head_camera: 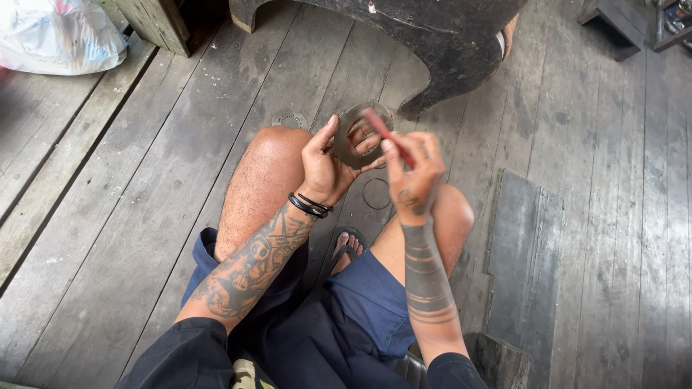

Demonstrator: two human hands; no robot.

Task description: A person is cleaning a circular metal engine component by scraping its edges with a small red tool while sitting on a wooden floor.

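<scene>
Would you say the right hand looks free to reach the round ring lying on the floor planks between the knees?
Probably not at once: the right hand is holding a red stick at the metal ring in the left hand. The floor ring lies just below, unobstructed.

Count, from the head view.

Hands: two, a left hand (326,167) and a right hand (413,173), both the person's own.

Metal rings: three in all. One metal ring (358,137) sits in the left hand's grip; one flat ring (290,119) lies on the floorboards beyond the knee; one thin ring (376,194) lies on the boards between the knees.

Red sticks: one red stick (389,137), pinched in the right hand.

Black wristbands (310,206): two, on the left wrist.

Sandals: one sandal (347,247) showing.

White plastic bags: one white bag (61,34), top left.

Grey metal sheets: one metal sheet (524,252) on the floor at right.
</scene>
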